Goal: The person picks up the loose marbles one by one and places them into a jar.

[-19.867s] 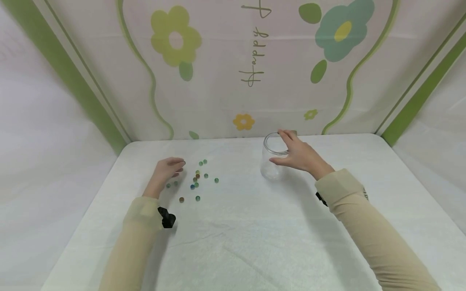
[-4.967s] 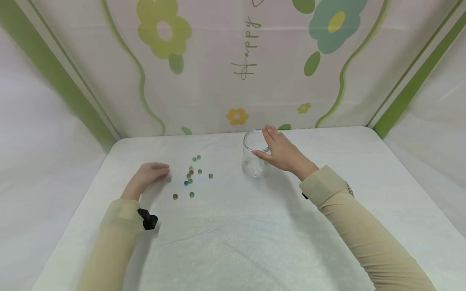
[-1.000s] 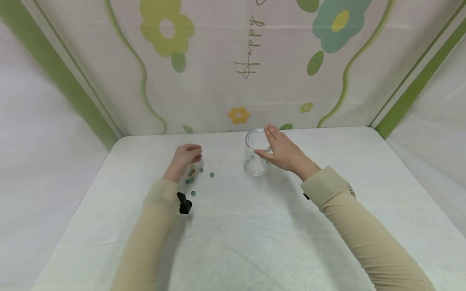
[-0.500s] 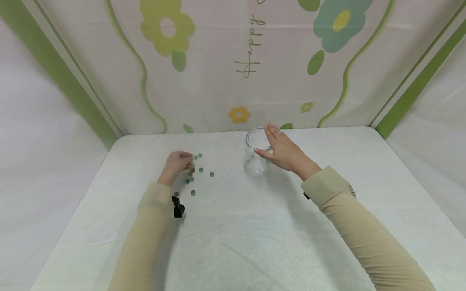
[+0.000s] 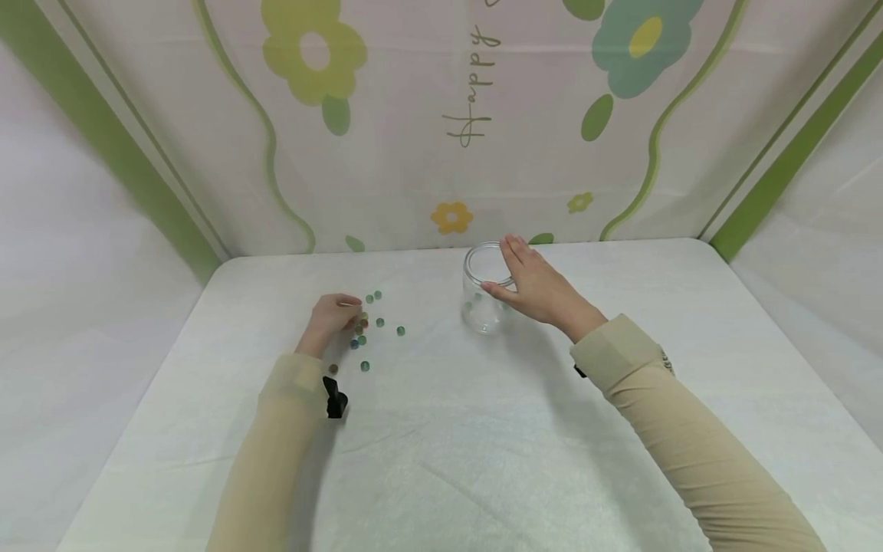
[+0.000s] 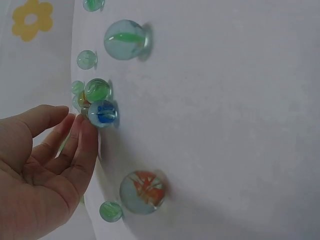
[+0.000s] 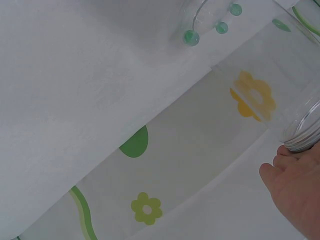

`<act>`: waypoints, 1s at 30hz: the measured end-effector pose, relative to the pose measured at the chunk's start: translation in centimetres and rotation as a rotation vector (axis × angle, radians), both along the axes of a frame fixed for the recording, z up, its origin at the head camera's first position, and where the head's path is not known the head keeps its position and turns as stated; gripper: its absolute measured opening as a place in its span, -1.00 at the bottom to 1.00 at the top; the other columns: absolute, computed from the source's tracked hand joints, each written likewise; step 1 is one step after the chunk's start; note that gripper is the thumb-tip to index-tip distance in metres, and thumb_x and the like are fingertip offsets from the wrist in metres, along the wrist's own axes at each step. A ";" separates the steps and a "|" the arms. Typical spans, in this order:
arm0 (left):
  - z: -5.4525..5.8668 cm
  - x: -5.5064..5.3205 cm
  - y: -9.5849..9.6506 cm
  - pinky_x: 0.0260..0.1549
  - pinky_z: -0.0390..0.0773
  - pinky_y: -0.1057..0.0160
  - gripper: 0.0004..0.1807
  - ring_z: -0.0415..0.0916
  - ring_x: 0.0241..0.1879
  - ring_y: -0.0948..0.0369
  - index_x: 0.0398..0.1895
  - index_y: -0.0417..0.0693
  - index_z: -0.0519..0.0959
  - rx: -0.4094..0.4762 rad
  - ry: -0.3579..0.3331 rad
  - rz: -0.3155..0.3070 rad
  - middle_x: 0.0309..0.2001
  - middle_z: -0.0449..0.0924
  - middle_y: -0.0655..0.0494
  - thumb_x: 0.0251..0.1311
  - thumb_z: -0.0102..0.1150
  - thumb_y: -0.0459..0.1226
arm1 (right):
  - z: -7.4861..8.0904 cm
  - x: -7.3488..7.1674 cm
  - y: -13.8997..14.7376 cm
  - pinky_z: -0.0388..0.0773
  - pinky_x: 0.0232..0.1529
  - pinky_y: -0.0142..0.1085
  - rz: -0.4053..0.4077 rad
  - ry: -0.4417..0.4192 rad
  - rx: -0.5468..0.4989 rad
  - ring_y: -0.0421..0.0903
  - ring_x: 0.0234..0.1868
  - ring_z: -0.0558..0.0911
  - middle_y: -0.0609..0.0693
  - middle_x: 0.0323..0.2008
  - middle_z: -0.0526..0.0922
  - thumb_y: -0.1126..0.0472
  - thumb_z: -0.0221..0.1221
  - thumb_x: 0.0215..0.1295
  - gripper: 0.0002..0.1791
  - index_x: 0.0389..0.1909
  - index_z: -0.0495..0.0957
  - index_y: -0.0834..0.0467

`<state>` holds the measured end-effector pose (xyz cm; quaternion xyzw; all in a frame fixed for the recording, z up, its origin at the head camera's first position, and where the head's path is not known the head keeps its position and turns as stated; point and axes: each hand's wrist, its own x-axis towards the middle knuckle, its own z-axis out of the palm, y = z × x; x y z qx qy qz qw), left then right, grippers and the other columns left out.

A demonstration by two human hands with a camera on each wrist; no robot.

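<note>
My left hand [image 5: 333, 318] is at the left edge of a loose group of glass marbles on the table. In the left wrist view its bent fingertips come up to a blue marble [image 6: 103, 113] and a green marble [image 6: 97, 90]; thumb and fingers stay apart, and I see nothing held between them. An orange-swirled marble [image 6: 142, 192] lies close to the wrist. My right hand [image 5: 541, 291] rests against the rim of a clear lidless jar [image 5: 485, 322], fingers straight and thumb spread. Green marbles [image 7: 221, 27] lie in the jar's bottom.
Further green marbles [image 5: 401, 331] lie between the left hand and the jar. A white cloth covers the table [image 5: 441, 445]. Behind its far edge hangs a flower-printed curtain [image 5: 407, 153]. A green marble [image 6: 111, 211] is hidden behind the left wrist in the head view.
Since the oldest frame the jar has shifted left and gained green marbles. Within the last second my left hand drew back from the far marbles toward the cluster. My right hand has stayed put.
</note>
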<state>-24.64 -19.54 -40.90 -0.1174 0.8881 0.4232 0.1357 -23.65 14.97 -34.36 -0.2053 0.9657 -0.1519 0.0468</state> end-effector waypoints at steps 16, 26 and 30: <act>-0.3 0.0 0.3 -0.30 0.50 0.47 -0.57 0.55 -0.23 0.21 0.20 -0.27 0.43 -0.004 0.012 -0.033 0.11 0.55 -0.25 0.27 0.05 -0.32 | 0.0 0.1 -0.1 -0.17 0.56 0.02 -0.002 -0.009 0.002 0.12 0.55 -0.23 0.21 0.53 -0.24 -0.28 -0.09 0.39 -0.02 0.48 -0.25 0.32; -0.2 0.2 0.3 -0.13 0.55 0.32 -0.56 0.60 -0.12 0.10 0.22 -0.26 0.42 0.022 0.009 -0.005 0.12 0.55 -0.26 0.29 0.04 -0.31 | 0.0 0.0 -0.2 -0.17 0.56 0.02 0.003 -0.002 0.004 0.12 0.55 -0.22 0.23 0.53 -0.23 -0.27 -0.09 0.39 -0.02 0.48 -0.24 0.32; -0.2 0.2 0.2 -0.01 0.54 0.23 -0.56 0.57 -0.09 0.07 0.23 -0.24 0.41 0.030 0.024 0.010 0.14 0.53 -0.26 0.30 0.02 -0.29 | 0.1 0.1 -0.2 -0.17 0.56 0.02 0.001 -0.007 0.001 0.13 0.55 -0.22 0.23 0.53 -0.23 -0.26 -0.08 0.39 -0.02 0.48 -0.24 0.33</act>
